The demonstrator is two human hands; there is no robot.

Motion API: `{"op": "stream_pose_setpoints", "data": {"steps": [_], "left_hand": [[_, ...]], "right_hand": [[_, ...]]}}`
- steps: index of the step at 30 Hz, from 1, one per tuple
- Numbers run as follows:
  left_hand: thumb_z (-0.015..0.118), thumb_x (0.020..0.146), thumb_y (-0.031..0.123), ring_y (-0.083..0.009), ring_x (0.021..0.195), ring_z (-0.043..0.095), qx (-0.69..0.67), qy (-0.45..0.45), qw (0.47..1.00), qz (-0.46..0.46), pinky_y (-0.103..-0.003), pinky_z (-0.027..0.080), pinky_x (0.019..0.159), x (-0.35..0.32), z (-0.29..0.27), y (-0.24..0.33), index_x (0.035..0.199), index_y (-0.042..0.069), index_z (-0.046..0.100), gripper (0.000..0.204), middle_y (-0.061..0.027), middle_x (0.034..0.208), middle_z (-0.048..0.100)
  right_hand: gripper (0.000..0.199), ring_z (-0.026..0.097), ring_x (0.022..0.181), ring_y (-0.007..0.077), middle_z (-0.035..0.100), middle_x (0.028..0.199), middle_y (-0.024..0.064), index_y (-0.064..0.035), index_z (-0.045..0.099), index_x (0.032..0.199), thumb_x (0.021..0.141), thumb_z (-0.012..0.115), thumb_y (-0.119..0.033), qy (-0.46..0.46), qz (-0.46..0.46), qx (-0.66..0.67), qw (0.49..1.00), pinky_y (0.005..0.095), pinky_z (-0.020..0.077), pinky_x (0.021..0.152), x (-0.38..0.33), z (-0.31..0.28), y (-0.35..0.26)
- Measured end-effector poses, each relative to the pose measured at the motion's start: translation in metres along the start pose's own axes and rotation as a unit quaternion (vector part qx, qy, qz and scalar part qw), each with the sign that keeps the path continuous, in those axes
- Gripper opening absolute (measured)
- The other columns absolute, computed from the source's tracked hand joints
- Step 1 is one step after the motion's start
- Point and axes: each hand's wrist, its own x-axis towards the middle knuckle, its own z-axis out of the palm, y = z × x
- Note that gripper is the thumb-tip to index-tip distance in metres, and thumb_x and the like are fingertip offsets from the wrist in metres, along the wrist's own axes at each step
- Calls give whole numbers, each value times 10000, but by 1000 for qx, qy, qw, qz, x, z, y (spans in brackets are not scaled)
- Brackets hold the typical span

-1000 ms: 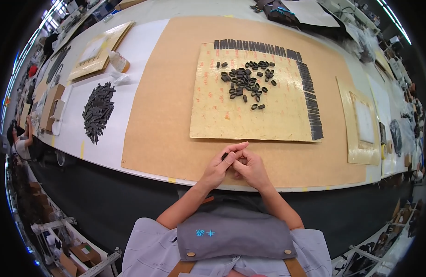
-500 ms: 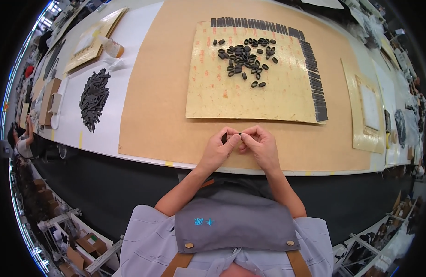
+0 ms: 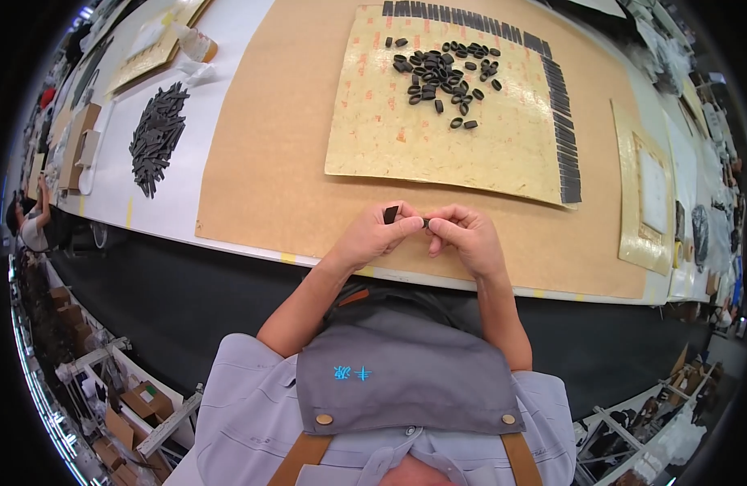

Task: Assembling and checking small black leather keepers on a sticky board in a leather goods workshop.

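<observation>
My left hand [image 3: 372,236] and my right hand [image 3: 464,234] meet near the front edge of the brown board [image 3: 276,138]. Between the left thumb and fingers stands a small black strip [image 3: 390,214]; its far end reaches the right fingertips, which pinch it too. Beyond the hands lies a yellowish sheet [image 3: 438,150] with a loose pile of small black loops [image 3: 442,77] on it. Rows of black strips [image 3: 563,121] line the sheet's top and right edges.
A heap of loose black strips [image 3: 156,136] lies on the white table [image 3: 138,202] at the left. Another yellowish sheet [image 3: 649,202] lies at the right, more sheets at the far left. A person [image 3: 29,223] stands at the left rim.
The camera has tilted down and closer, so the hands sit higher in the picture. The hands stay together on the small black piece, now held upright between the fingers.
</observation>
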Motion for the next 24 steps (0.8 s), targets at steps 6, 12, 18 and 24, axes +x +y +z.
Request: {"op": "stream_pose_setpoints", "data": {"steps": [6,12,18,24], "left_hand": [[608,876,203,-8,503,331,152,4,988,15,-197,240,446,1,-5,3,840,40,598,168,84,580,414],[615,841,178,-7,566,338,186,26,982,13,-201,269,495,4,-5,0,785,40,598,150,92,609,413],[613,813,158,-13,568,337,152,64,986,10,-207,270,493,7,-2,-2,728,39,580,150,88,611,413],[608,789,140,-14,562,337,135,68,988,27,-208,267,475,8,-2,-4,687,35,567,151,85,604,413]], "right_hand": [[130,608,607,106,619,760,74,49,597,941,862,600,-54,-2,24,-10,1000,242,520,563,-2,0,1],[112,619,650,113,608,772,70,37,560,938,865,588,-44,-10,30,-13,999,246,531,617,-1,1,5],[122,640,787,162,619,849,95,41,555,982,864,552,13,-27,27,20,999,273,540,721,-5,-10,0],[158,655,845,198,640,901,138,62,568,1019,869,550,16,-60,30,31,997,287,548,760,-2,-22,5]]}}
